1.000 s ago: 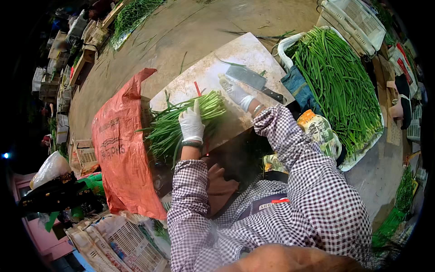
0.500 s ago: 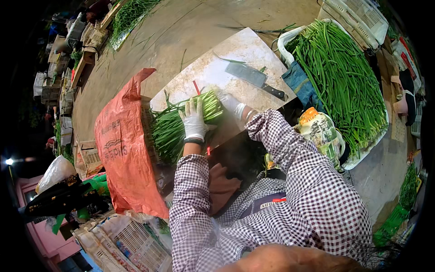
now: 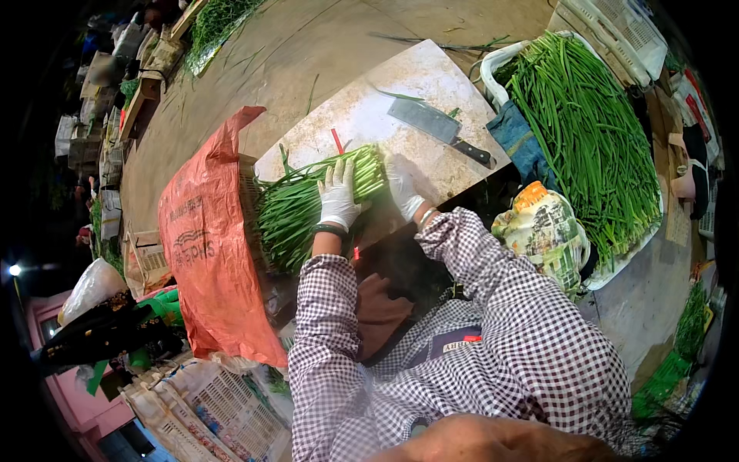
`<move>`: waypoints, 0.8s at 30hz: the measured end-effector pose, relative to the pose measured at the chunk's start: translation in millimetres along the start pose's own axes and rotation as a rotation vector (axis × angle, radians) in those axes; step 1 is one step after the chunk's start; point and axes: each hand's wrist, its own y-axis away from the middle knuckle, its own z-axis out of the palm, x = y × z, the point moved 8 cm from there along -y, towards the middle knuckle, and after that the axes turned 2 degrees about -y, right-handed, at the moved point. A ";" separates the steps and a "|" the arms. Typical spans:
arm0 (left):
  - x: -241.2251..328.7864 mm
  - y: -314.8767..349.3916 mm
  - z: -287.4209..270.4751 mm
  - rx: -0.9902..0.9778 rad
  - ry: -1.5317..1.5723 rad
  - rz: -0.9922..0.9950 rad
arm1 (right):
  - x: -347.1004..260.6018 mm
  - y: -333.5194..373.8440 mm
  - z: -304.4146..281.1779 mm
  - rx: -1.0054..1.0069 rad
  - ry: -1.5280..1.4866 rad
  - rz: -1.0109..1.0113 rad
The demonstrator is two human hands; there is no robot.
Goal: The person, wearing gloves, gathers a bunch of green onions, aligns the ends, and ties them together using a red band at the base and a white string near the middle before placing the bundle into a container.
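A bunch of garlic chives [image 3: 296, 204] lies across the left part of a white, stained cutting board [image 3: 308, 131], its pale stalk ends to the right. My left hand [image 3: 339, 202], in a white glove, rests on top of the bunch with its fingers stretched out. Beside the stalk ends stands my gloved right hand [image 3: 402, 187], fingers straight; whether it touches them I cannot tell. A red strip [image 3: 337, 141] shows on both sides of the bunch, its middle hidden beneath. Farther right on the board lies a cleaver [image 3: 426, 119] with a black handle [image 3: 471, 152].
To the right, a large heap of chives [image 3: 585, 146] fills a white-lined container, with a blue cloth [image 3: 519, 138] over its edge. A patterned bag [image 3: 543, 235] sits before it. At left hangs an orange woven sack [image 3: 212, 246]. Plastic crates [image 3: 223, 404] stand at the lower left.
My right hand, blurred against the stalk ends before, now stands upright just beside them. My left hand stays on the bunch, and the stalk ends look more even. The view has shifted slightly.
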 end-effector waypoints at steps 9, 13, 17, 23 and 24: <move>8.7 2.7 -13.7 0.009 0.045 -0.015 | -58.1 7.1 -23.2 -0.037 0.034 0.032; -6.7 7.0 -22.0 0.083 0.174 0.021 | -60.7 7.6 -17.1 -0.026 0.117 0.015; -3.1 10.4 -21.6 0.030 0.013 -0.078 | -47.2 11.4 -8.9 -0.063 -0.027 0.119; -2.7 11.8 -26.1 0.028 0.012 -0.110 | -27.5 5.4 -3.0 -0.120 -0.127 0.170; -2.2 10.9 -25.8 0.037 0.013 -0.099 | -20.3 4.8 -0.3 -0.113 -0.241 0.206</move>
